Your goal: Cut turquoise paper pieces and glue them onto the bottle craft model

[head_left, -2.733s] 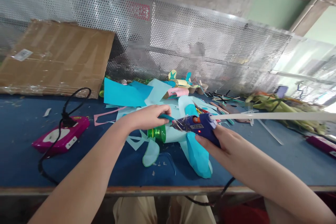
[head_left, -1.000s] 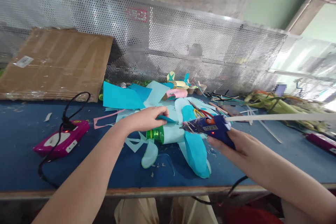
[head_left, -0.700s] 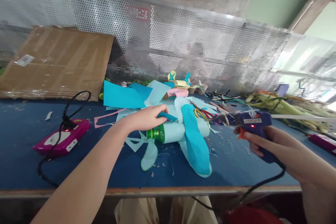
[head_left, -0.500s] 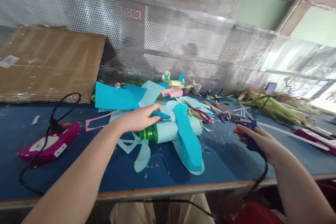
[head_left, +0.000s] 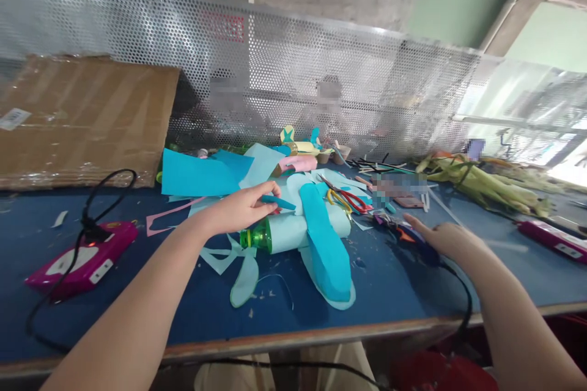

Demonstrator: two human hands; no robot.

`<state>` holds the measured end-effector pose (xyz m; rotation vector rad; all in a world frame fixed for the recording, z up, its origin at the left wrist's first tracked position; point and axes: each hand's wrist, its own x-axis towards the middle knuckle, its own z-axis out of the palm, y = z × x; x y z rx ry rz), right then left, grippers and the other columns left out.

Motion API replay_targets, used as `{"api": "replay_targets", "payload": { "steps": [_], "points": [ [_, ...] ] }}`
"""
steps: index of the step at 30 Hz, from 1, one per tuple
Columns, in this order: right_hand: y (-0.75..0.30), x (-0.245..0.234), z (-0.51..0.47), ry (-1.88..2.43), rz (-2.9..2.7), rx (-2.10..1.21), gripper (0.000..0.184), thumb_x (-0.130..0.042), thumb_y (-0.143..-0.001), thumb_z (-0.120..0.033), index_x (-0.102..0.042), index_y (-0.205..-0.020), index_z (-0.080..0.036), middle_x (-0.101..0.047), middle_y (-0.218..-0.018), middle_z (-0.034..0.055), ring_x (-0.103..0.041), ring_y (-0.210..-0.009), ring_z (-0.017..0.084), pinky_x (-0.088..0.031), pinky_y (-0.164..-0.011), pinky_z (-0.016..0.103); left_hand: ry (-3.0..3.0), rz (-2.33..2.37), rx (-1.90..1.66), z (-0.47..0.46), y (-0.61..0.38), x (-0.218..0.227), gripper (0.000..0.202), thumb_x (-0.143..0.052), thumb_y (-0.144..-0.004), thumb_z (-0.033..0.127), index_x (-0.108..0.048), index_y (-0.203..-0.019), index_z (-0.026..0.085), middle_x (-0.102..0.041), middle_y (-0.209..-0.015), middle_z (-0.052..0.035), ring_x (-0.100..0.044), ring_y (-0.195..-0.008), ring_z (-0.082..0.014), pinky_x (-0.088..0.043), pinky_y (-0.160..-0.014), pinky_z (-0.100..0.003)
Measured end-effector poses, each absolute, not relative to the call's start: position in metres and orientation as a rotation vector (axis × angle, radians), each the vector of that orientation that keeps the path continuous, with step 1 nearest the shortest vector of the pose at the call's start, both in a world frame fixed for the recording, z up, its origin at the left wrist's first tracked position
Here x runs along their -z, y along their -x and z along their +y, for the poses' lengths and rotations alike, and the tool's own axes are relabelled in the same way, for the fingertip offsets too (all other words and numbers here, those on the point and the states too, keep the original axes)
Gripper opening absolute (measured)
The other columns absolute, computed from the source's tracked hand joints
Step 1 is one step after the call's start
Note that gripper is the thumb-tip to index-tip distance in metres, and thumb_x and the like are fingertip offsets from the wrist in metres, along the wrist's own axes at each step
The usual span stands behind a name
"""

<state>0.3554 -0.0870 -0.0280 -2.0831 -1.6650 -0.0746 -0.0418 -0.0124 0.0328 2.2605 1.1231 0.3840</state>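
My left hand [head_left: 250,208] pinches a small folded blue paper piece [head_left: 279,202] just above a green plastic bottle [head_left: 261,237]. The bottle lies on its side, wrapped in pale blue paper, its neck to the left. Across it runs a long blue paper strip [head_left: 328,244] over a paler one. Low over the table at the right, my right hand [head_left: 443,238] is around the handle of a dark blue glue gun [head_left: 415,241] with an orange trigger. The gun's nozzle points left; the fingers beneath are mostly hidden. A pale paper oval [head_left: 244,281] lies near the bottle's neck.
Scissors [head_left: 346,200] with red and yellow handles lie behind the bottle. Blue paper sheets [head_left: 202,172] are at the back left. A purple power strip [head_left: 82,259] with a black cord sits left, below cardboard [head_left: 87,119]. Dry husks [head_left: 486,186] lie back right.
My right hand has lowered the glue gun toward the table and tipped it onto its side. My left hand still holds the blue paper piece near the bottle. The view has shifted slightly.
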Motion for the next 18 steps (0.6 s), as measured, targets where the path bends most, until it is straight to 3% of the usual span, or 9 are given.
{"api": "replay_targets", "payload": {
  "steps": [3, 6, 11, 14, 16, 18],
  "points": [
    [-0.336, 0.006, -0.088, 2.297, -1.627, 0.053, 0.051, -0.048, -0.083, -0.061, -0.058, -0.051, -0.023, -0.063, -0.056, 0.0132, -0.060, -0.056, 0.028, -0.041, -0.057, 0.040, -2.270, 1.126, -0.423, -0.013, 0.040, -0.033, 0.015, -0.045, -0.092, 0.032, -0.049, -0.103, 0.024, -0.064, -0.100, -0.0023, -0.062, -0.081, -0.0172, -0.045, -0.067, -0.027],
    [-0.285, -0.016, -0.088, 1.892, -1.759, -0.066, 0.028, -0.055, -0.085, -0.048, -0.064, -0.092, -0.022, -0.070, -0.088, 0.0106, -0.065, -0.076, 0.025, -0.048, -0.070, 0.037, -2.234, 1.103, -0.579, -0.011, 0.040, -0.030, 0.017, -0.051, -0.089, 0.034, -0.054, -0.102, 0.023, -0.060, -0.105, -0.0038, -0.062, -0.088, -0.0184, -0.049, -0.074, -0.030],
    [-0.199, -0.039, -0.077, 1.282, -2.051, -0.146, 0.034, -0.065, -0.083, -0.036, -0.061, -0.115, -0.025, -0.063, -0.107, 0.0059, -0.060, -0.079, 0.015, -0.051, -0.073, 0.030, -2.202, 1.027, -0.923, -0.007, 0.040, -0.027, 0.017, -0.061, -0.083, 0.035, -0.061, -0.092, 0.021, -0.057, -0.108, -0.0041, -0.060, -0.096, -0.0181, -0.051, -0.088, -0.035],
    [-0.175, -0.039, -0.062, 1.112, -2.088, -0.097, 0.029, -0.067, -0.082, -0.027, -0.065, -0.110, -0.024, -0.062, -0.105, 0.0052, -0.059, -0.079, 0.014, -0.051, -0.072, 0.029, -2.203, 0.987, -1.006, -0.008, 0.038, -0.028, 0.014, -0.063, -0.081, 0.033, -0.063, -0.088, 0.020, -0.060, -0.099, -0.0023, -0.061, -0.093, -0.0167, -0.052, -0.090, -0.035],
    [-0.171, -0.033, -0.052, 1.029, -2.074, -0.093, 0.012, -0.066, -0.082, -0.020, -0.070, -0.093, -0.023, -0.063, -0.096, 0.0038, -0.060, -0.077, 0.014, -0.050, -0.069, 0.027, -2.216, 0.958, -1.031, -0.010, 0.038, -0.030, 0.012, -0.064, -0.080, 0.032, -0.064, -0.083, 0.020, -0.060, -0.095, -0.0018, -0.061, -0.092, -0.0165, -0.052, -0.090, -0.034],
    [-0.172, -0.025, -0.044, 0.982, -2.044, -0.106, 0.007, -0.065, -0.082, -0.016, -0.070, -0.082, -0.022, -0.064, -0.089, 0.0030, -0.060, -0.076, 0.014, -0.050, -0.067, 0.027, -2.228, 0.966, -0.999, -0.012, 0.040, -0.031, 0.014, -0.064, -0.080, 0.032, -0.064, -0.088, 0.020, -0.061, -0.096, -0.0019, -0.061, -0.093, -0.0166, -0.051, -0.091, -0.034]
  ]
}}
